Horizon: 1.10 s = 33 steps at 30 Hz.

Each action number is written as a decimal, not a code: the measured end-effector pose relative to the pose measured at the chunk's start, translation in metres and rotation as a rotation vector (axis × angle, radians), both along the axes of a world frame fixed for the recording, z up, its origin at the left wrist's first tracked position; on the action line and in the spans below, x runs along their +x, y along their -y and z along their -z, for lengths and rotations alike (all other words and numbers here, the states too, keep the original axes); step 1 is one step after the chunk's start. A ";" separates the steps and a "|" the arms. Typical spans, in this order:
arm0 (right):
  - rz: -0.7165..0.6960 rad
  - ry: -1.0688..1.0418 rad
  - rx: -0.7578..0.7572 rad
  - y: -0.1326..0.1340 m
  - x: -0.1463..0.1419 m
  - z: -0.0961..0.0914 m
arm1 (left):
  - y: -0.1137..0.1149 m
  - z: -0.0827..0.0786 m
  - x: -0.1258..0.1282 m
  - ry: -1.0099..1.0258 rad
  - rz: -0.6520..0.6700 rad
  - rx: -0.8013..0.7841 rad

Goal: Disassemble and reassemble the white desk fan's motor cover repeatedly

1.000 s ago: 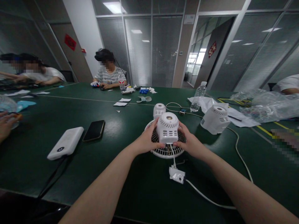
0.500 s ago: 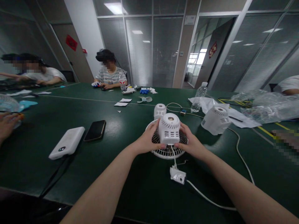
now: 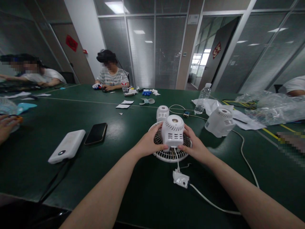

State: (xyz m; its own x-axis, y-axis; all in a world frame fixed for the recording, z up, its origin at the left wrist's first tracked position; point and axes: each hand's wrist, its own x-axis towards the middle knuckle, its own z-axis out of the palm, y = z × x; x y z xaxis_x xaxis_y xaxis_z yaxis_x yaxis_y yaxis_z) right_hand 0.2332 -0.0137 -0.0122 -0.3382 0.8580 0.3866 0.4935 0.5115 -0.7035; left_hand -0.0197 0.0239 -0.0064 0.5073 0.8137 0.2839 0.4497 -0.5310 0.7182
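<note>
Two hands are in use: your left hand (image 3: 150, 141) and right hand (image 3: 194, 144) grip the white fan motor housing (image 3: 172, 135) by its sides, over the round grille (image 3: 166, 156) on the bench (image 3: 128, 133). Assembly appears unfinished, as the small white module (image 3: 181, 179) lies loose on its cable (image 3: 177, 160). The housing hides the joint beneath, so you cannot confirm fastening.

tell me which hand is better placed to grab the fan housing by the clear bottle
Probably the right hand: it is nearer that fan housing, while the left hand is beyond the held fan housing. Both hands grip that one, so the right would need to let go first.
</note>
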 end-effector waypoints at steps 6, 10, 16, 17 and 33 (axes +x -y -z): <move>0.073 0.140 0.042 0.002 0.000 -0.001 | 0.000 -0.001 -0.002 -0.024 0.019 0.009; 0.114 0.228 0.053 0.002 0.001 0.001 | -0.003 0.002 -0.003 -0.036 0.036 0.026; 0.122 0.284 0.113 0.002 0.000 0.002 | -0.005 0.004 -0.006 -0.048 0.067 0.022; 0.134 0.294 0.116 0.003 -0.001 0.002 | -0.005 0.004 -0.006 -0.049 0.071 0.018; 0.147 0.303 0.135 0.002 -0.002 0.002 | 0.001 -0.001 -0.002 -0.086 -0.003 -0.002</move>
